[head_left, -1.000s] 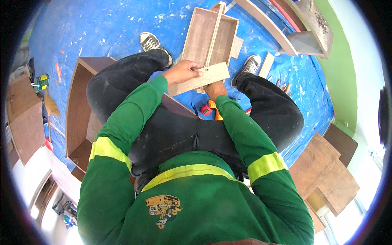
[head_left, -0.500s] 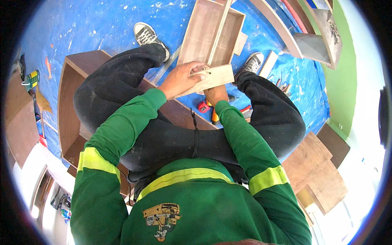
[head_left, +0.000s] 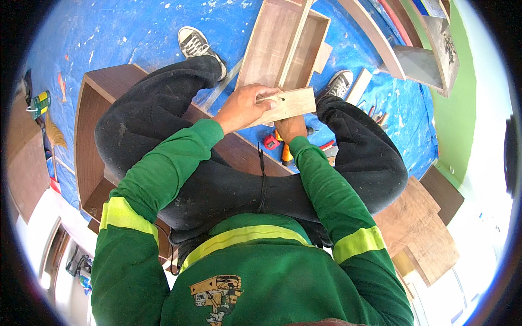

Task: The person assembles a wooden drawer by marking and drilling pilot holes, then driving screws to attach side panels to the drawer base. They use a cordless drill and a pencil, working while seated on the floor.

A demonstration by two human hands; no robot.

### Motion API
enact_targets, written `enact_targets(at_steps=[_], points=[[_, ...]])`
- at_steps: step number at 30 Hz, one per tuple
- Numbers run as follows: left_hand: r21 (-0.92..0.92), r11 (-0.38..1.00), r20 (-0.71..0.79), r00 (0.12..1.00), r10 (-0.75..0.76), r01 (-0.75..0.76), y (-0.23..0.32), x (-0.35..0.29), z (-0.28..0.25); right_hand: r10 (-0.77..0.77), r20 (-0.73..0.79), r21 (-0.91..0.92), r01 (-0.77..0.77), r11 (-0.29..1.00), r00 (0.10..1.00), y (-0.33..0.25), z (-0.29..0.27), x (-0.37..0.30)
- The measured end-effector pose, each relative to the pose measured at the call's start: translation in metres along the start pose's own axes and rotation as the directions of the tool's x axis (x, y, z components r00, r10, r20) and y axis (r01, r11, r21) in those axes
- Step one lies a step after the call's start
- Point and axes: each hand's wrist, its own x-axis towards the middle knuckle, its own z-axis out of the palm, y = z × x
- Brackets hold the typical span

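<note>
My left hand (head_left: 243, 107) grips a short pale wooden board (head_left: 296, 103), thumb on its near face and fingers over its upper edge. A small dark spot marks the board near my thumb. My right hand (head_left: 292, 128) is below and behind the same board; its fingers are hidden there, so what they hold cannot be made out. A red tape measure (head_left: 271, 142) and an orange-and-black tool (head_left: 286, 154) lie just below my right hand. Beyond the board lies an open wooden box with a divider (head_left: 265, 51).
A brown cabinet carcass (head_left: 89, 141) lies under my left leg. Plywood pieces (head_left: 409, 214) are stacked at the right. A wooden strip (head_left: 359, 86) lies beside my right shoe on the blue sheet (head_left: 147, 32). Curved panels (head_left: 372, 35) stand at the far right.
The board and both hands have shifted very slightly to the right and nearer. My left hand keeps its hold on the board.
</note>
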Motion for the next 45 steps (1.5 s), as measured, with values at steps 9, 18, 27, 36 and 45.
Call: enact_targets(at_steps=[9, 18, 27, 36, 45], points=[[-0.03, 1.0, -0.009, 1.0, -0.001, 0.001, 0.005, 0.0, -0.003, 0.03, -0.048, 0.101, -0.025, 0.995, 0.998, -0.008, -0.008, -0.002], [-0.091, 0.995, 0.018, 0.999, -0.032, 0.034, -0.005, 0.004, 0.0, 0.025, -0.013, 0.018, -0.025, 1.0, 1.0, 0.003, 0.004, -0.002], [-0.137, 0.987, 0.018, 0.997, -0.081, 0.083, -0.002, 0.004, 0.0, 0.0, -0.063, 0.093, 0.006, 0.996, 0.998, -0.004, -0.002, -0.002], [-0.156, 0.977, 0.067, 0.989, -0.133, 0.142, 0.0, 0.006, -0.003, -0.017, -0.053, 0.07, 0.021, 0.997, 0.998, -0.001, 0.0, 0.003], [-0.173, 0.97, 0.096, 0.983, -0.159, 0.174, -0.004, 0.008, -0.003, 0.02, -0.026, 0.105, -0.017, 0.994, 0.999, -0.006, -0.004, -0.001]])
